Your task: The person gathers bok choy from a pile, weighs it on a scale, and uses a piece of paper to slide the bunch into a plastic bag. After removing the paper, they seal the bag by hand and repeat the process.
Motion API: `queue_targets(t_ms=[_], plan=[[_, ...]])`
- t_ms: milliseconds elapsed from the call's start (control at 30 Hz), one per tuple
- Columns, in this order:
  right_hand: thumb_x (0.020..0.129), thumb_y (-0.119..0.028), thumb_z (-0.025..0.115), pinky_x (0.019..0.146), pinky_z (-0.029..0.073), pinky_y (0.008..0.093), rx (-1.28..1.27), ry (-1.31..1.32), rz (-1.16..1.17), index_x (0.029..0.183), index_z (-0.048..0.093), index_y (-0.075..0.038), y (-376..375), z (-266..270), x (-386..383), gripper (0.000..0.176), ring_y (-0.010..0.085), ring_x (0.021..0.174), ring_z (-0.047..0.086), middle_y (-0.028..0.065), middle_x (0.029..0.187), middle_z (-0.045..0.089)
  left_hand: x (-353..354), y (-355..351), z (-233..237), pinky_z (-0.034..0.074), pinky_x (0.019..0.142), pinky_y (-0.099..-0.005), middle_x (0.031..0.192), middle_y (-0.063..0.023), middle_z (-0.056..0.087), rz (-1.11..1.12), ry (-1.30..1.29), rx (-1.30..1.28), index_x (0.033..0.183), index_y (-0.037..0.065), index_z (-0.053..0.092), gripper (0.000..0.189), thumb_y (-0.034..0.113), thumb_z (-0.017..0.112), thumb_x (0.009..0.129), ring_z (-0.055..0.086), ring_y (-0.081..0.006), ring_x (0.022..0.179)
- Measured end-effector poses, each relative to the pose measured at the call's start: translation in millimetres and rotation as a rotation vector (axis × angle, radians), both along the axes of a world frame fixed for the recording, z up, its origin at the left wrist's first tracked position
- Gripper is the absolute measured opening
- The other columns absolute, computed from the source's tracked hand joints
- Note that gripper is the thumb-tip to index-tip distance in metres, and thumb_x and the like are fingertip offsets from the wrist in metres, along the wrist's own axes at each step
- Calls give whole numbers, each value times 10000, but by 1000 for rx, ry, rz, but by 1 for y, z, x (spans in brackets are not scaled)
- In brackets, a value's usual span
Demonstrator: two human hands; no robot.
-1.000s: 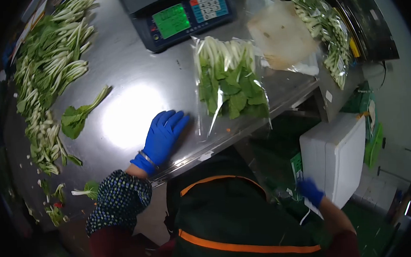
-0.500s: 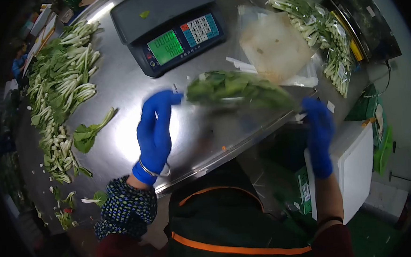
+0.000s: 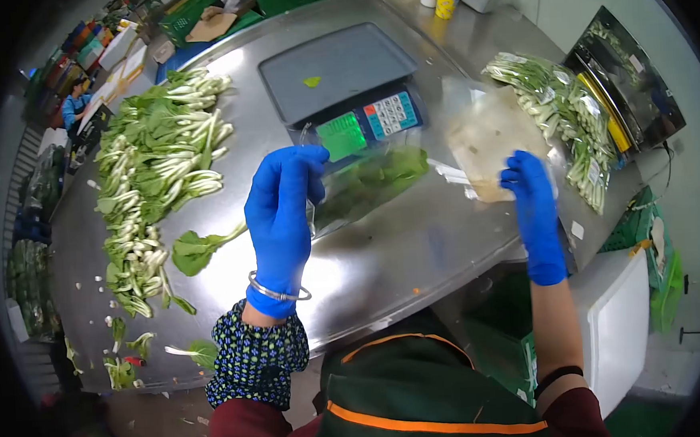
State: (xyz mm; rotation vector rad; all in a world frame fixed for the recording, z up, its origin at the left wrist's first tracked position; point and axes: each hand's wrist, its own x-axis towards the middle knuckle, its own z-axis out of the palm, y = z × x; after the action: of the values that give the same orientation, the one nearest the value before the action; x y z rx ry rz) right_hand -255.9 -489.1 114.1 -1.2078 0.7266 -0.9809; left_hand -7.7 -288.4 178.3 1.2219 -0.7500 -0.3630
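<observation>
Both left hand [image 3: 282,215] and right hand [image 3: 536,215] have lifted greens bag [image 3: 372,181].

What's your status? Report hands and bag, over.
Left hand pinching one end of bag of greens. Right hand at the far end, grip blurred. Bag held above table, scale just behind.

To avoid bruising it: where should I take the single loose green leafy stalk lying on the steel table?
Probably by its pale stem, from the right: the single loose green leafy stalk lies flat, stem pointing toward the left hand.
</observation>
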Motion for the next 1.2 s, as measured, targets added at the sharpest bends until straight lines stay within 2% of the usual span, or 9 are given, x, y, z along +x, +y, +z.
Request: queue_targets(t_ms=[133,267,333,467,600,667,800,900,1200], plan=[[805,-85,523,879,381,300,-170,-94,253,1305,296,-31,41,-9,86,552,185,1102,442,89,1299,359,15,13,35,371,525,-189,933,-100,568,49,-93,-226,842,19,516,202,181,422,917,430,-51,570],[762,-105,569,957,333,342,-80,-412,338,1286,326,-22,51,18,124,584,231,1127,425,113,1280,387,29,21,57,359,509,-194,900,-95,569,81,-126,-355,867,23,527,215,203,422,918,420,-56,557],[805,-91,556,969,310,302,114,-633,485,1250,396,-30,42,17,121,477,176,1101,448,79,1216,469,32,25,60,355,506,-195,879,-90,571,124,-127,-370,880,24,533,214,204,423,918,419,-59,554],[807,-161,583,948,346,334,151,-518,478,1054,528,-35,42,14,104,282,180,987,513,62,991,559,27,25,50,350,492,-198,835,-80,587,157,-23,-356,930,27,546,215,201,421,918,418,-62,547],[854,-186,512,820,400,358,-157,-643,424,832,490,-58,46,40,84,132,174,812,470,29,769,423,14,16,43,340,476,-195,882,-73,589,118,71,-380,893,44,543,202,203,420,919,411,-56,536],[871,-179,477,767,400,351,-31,-686,319,790,450,-58,52,50,71,148,180,791,448,28,743,369,11,14,42,336,474,-189,916,-77,587,94,169,-385,867,57,533,194,206,420,919,414,-50,543],[868,-137,466,809,391,337,99,-625,212,979,515,-8,55,26,44,178,193,836,483,48,855,487,4,11,46,333,475,-183,929,-72,586,52,150,-416,850,65,527,193,208,418,919,417,-46,549],[838,-102,494,874,359,309,19,-387,167,1253,378,38,84,30,46,452,164,910,485,73,1048,515,5,12,53,350,545,-194,985,-51,562,11,-83,-417,878,76,520,223,244,383,930,444,-65,633],[867,-139,494,878,361,270,-99,-370,199,1149,477,44,69,48,47,336,136,903,490,55,997,518,1,1,58,347,490,-183,918,-49,599,59,16,-514,903,64,558,184,209,446,909,449,-44,583]])
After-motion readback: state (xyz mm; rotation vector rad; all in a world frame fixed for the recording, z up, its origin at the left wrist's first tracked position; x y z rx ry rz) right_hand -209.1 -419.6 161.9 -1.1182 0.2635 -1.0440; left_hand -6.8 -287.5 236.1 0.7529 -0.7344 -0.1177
